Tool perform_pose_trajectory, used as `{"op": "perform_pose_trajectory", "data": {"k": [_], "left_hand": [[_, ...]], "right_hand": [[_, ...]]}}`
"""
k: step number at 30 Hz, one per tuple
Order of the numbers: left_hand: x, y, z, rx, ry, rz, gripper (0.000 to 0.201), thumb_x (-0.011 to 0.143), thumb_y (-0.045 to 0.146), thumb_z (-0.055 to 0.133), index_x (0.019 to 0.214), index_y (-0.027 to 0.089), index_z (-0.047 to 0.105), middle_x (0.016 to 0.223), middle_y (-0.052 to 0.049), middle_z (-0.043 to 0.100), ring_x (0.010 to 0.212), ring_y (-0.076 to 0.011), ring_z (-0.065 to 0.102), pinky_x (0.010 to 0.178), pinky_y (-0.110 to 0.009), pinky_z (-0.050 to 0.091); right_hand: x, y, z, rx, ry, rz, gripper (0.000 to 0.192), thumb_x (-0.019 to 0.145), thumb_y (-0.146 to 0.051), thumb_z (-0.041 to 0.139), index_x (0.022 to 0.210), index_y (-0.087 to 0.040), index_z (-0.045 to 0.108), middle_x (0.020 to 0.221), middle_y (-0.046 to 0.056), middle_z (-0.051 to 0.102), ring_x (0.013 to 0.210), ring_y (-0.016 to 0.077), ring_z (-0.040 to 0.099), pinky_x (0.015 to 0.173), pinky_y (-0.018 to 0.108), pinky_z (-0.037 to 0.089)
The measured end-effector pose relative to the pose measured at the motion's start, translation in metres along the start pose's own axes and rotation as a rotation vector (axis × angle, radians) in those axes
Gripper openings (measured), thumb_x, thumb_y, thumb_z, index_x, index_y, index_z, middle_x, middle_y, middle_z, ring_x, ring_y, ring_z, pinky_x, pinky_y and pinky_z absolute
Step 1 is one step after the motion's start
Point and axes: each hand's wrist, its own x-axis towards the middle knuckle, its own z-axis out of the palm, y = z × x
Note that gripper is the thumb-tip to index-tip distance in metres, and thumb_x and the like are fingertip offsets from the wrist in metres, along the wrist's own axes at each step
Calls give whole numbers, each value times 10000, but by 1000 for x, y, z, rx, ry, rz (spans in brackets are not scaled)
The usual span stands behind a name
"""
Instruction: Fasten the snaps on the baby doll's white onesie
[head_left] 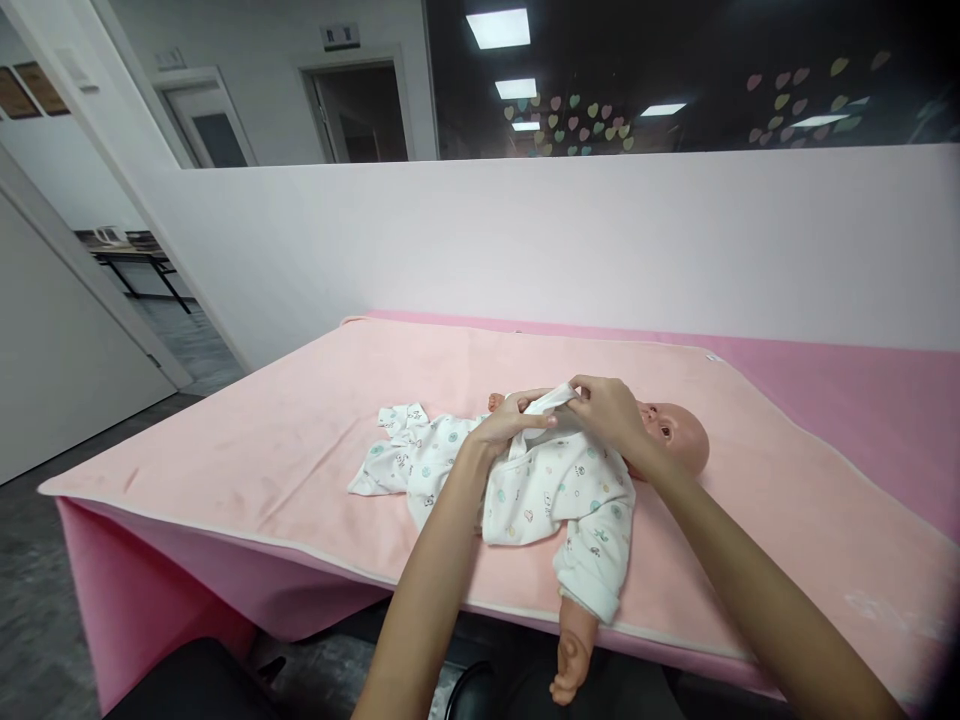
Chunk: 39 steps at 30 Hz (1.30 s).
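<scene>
A baby doll (675,437) lies on its back with its head to the right, dressed in a white printed baby shirt (536,495) and matching pants (439,455). My right hand (606,408) is closed in a pinch on the shirt's front edge, near the doll's chin. Over the doll's middle, my left hand (514,422) has the lower part of that edge between thumb and fingers. The front flap is lifted between both hands. One doll arm (576,645) comes out of its sleeve and hangs over the near table edge. My hands partly hide the doll's chest.
A pink blanket (300,420) with a pale border covers the table over a darker pink cloth (847,400). A white half-wall (525,240) with glass above stands behind. Black chair parts (199,680) are below the near edge.
</scene>
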Motion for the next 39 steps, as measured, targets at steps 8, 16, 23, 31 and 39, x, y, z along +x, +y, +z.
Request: {"op": "perform_pose_trajectory", "data": {"k": [8, 16, 23, 31, 39], "left_hand": [[-69, 16, -9, 1095, 527, 171, 529, 608, -1, 441, 1007, 273, 653, 742, -12, 577, 657, -146, 491, 606, -235, 345], [-115, 55, 26, 1179, 144, 0, 359, 684, 52, 458, 834, 278, 692, 758, -12, 660, 614, -160, 540, 551, -244, 332], [4, 18, 31, 789, 465, 294, 236, 767, 205, 497, 950, 237, 643, 1000, -59, 612, 859, -189, 548, 734, -261, 413], [53, -55, 3, 1239, 526, -121, 359, 825, 431, 424, 1079, 209, 547, 1196, -101, 550, 1251, -287, 313, 1035, -503, 59], [49, -43, 6, 1634, 531, -250, 574, 839, 566, 212, 936, 210, 652, 1077, -103, 590, 1047, -304, 469, 926, -482, 233]], "right_hand": [[-42, 27, -16, -27, 38, -23, 195, 735, -171, 429, 814, -211, 603, 636, -8, 595, 565, 124, 496, 488, 233, 238], [-76, 60, 8, -157, 309, -366, 210, 807, -137, 428, 777, -203, 625, 862, 44, 632, 859, 168, 526, 763, 295, 362], [-56, 112, 13, 288, 541, 275, 290, 787, -374, 471, 920, -171, 629, 1000, 92, 624, 957, 225, 510, 864, 395, 386], [-49, 139, 22, 1248, 332, 671, 400, 690, -522, 535, 807, -156, 646, 871, 61, 684, 846, 219, 603, 760, 316, 472], [-51, 143, 25, 1636, -85, 694, 473, 709, -554, 452, 913, -182, 661, 935, 81, 687, 856, 265, 634, 718, 400, 517]]}}
